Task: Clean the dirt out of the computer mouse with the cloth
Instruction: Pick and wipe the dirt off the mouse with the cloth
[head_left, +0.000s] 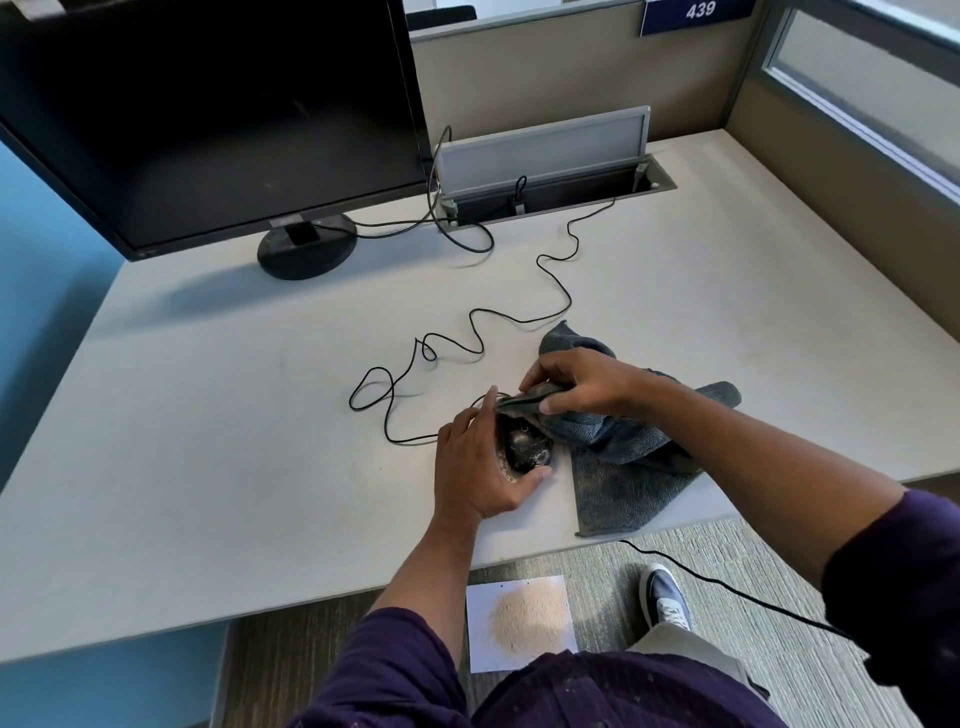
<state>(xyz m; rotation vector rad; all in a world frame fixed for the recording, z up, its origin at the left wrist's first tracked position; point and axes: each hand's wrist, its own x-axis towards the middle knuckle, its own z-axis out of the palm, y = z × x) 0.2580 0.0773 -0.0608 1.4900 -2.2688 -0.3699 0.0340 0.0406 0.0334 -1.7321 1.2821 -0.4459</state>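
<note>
A black computer mouse (527, 449) speckled with pale dust lies on the white desk (208, 415) near its front edge. My left hand (480, 467) grips the mouse from the left side, thumb at its near end. My right hand (576, 382) pinches a folded corner of the grey cloth (618, 467) and presses it onto the far end of the mouse. Behind and below my right wrist the cloth's loose part spreads over the desk to the front edge. The mouse's black cord (467, 340) winds away in loops toward the back.
A black monitor (208, 114) on a round base (306, 247) stands at the back left. An open cable hatch (550, 176) sits in the desk behind. On the floor below lie a paper sheet with a pile of sand (522, 621) and my shoe (667, 603).
</note>
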